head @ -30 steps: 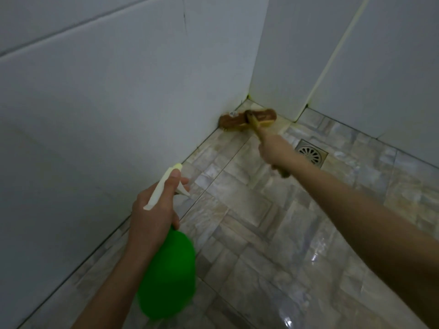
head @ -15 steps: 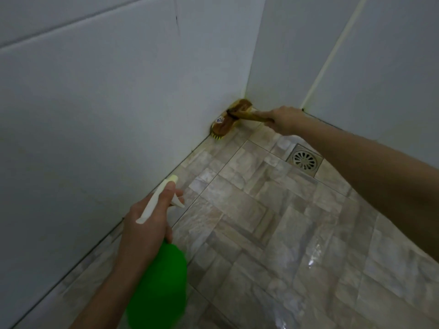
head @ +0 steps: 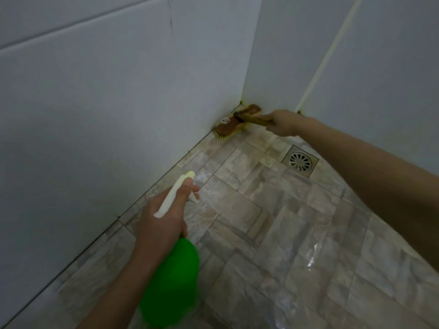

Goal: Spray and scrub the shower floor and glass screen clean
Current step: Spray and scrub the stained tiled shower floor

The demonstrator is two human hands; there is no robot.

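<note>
Scrubbing junction of white wall (head: 118, 115) and wet shower floor (head: 273, 222), far corner. Advise bristles flat into grout, short firm strokes. Green spray bottle (head: 173, 281) gripped at neck by left hand (head: 164, 219). Right hand (head: 285, 122) curled round scrub brush (head: 231, 126) handle. Brush-head label (head: 225, 120) unreadable; no other writing.

Tiled floor (head: 273, 222) in brown and grey, wet and shiny near the front. Round metal drain (head: 299, 161) in a square frame, set into the tiles near the back. Brown brush (head: 231, 125) in the far corner, yellow bristles down on the tiles, tight against the left wall (head: 118, 115).
</note>
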